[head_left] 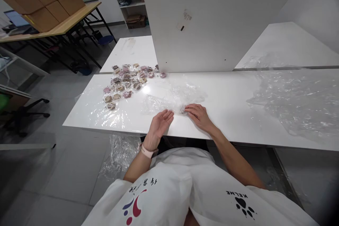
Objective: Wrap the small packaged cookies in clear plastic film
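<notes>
My left hand (160, 124) is turned palm up at the front of the white table (227, 120), its fingers stretched out and holding nothing. Just beyond its fingertips lies a crumpled sheet of clear plastic film (169, 97). My right hand (199, 116) reaches in from the right, palm down with fingers extended. Its fingertips touch a small, dark wrapped piece (182, 109) at the film's near edge; the fingers partly hide this piece. To the left, many small round pieces in clear wrappers (126, 77), pink, brown and tan, lie in a loose cluster.
A larger heap of clear plastic (299, 102) covers the table's right side. A tall white panel (206, 21) stands at the back. More clear plastic (119, 155) hangs below the front edge at left. Cardboard boxes (45, 1) stand on a wooden table behind.
</notes>
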